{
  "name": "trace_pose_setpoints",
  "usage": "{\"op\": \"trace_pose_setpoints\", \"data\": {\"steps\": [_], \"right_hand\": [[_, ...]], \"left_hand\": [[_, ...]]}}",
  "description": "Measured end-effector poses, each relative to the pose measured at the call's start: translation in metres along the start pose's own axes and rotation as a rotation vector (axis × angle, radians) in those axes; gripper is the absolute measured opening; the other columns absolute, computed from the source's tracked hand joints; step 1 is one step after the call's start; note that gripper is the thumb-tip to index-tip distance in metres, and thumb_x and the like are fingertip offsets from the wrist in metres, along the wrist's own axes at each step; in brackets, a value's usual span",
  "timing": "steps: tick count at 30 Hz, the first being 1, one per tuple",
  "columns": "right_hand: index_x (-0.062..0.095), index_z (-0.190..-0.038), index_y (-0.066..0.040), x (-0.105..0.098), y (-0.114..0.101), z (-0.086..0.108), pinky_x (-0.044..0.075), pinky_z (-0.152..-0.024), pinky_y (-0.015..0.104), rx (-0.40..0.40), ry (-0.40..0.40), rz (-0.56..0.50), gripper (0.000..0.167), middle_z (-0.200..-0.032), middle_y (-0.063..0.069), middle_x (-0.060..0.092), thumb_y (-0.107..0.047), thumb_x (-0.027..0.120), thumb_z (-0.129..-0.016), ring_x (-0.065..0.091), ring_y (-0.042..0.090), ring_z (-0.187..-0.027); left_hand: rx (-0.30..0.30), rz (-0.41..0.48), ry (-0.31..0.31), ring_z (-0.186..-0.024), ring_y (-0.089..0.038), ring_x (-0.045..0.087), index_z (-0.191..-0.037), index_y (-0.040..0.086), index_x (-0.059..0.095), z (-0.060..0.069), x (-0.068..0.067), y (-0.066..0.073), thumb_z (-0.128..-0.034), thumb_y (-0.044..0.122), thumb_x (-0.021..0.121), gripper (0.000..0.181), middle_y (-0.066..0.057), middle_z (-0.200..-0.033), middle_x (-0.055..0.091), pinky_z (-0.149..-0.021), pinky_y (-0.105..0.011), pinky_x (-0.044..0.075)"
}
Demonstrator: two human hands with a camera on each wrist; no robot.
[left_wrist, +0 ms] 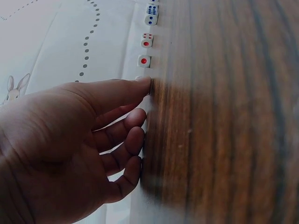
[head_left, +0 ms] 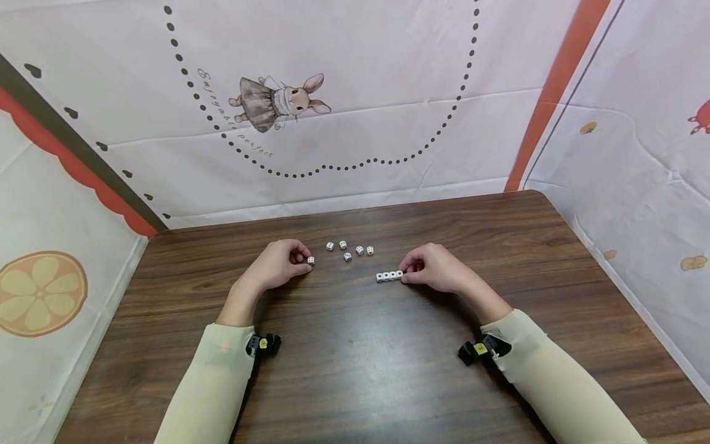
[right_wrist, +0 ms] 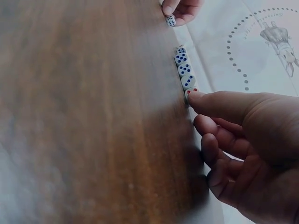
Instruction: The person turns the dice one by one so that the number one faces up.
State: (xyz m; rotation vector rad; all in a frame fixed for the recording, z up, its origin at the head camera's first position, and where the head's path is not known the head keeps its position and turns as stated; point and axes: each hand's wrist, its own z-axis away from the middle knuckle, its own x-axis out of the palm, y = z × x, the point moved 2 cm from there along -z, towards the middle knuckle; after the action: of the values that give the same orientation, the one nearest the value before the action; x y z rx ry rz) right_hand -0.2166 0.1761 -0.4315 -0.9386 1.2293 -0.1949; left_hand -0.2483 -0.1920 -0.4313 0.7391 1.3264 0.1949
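Observation:
My left hand (head_left: 281,264) pinches a white die (head_left: 310,261) between thumb and fingers at the table's left rear. The thumb hides most of that die in the left wrist view, though its dotted face shows in the right wrist view. Further right, several white dice form a short straight row (head_left: 386,276), touching side by side. At the row's right end, my right hand (head_left: 435,266) grips the last die (right_wrist: 190,92), the thumb over its near side and red pips showing. Several loose dice (head_left: 347,256) lie behind and between the two hands.
The brown wooden table (head_left: 355,370) meets a pale printed cloth (head_left: 377,123) along its back edge, and cloth also hangs at both sides. Each wrist carries a small black camera (head_left: 270,343) on a strap.

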Motion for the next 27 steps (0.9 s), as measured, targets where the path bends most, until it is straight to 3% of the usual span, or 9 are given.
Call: {"op": "trace_pose_setpoints", "data": {"steps": [16, 27], "right_hand": [[0.08, -0.095, -0.013, -0.0001, -0.0082, -0.0009, 0.052, -0.074, 0.035, 0.035, 0.015, 0.097, 0.005, -0.083, -0.009, 0.071, -0.014, 0.084, -0.092, 0.063, 0.011, -0.078], [0.08, -0.093, -0.015, -0.0013, -0.0082, 0.0, 0.051, -0.073, 0.035, 0.021, 0.03, 0.112, 0.007, -0.081, -0.01, 0.072, -0.016, 0.086, -0.09, 0.062, 0.011, -0.075]], "left_hand": [[-0.003, -0.003, 0.003, -0.088, -0.019, 0.061, -0.107, 0.008, 0.073, 0.0018, -0.0013, -0.0001, -0.0942, 0.017, 0.083, 0.018, -0.004, -0.094, 0.067, -0.082, -0.039, 0.048], [0.05, -0.059, 0.049, -0.086, -0.02, 0.061, -0.106, 0.007, 0.074, -0.0031, 0.0037, 0.0058, -0.0916, 0.016, 0.085, 0.019, -0.002, -0.09, 0.067, -0.082, -0.04, 0.049]]}}
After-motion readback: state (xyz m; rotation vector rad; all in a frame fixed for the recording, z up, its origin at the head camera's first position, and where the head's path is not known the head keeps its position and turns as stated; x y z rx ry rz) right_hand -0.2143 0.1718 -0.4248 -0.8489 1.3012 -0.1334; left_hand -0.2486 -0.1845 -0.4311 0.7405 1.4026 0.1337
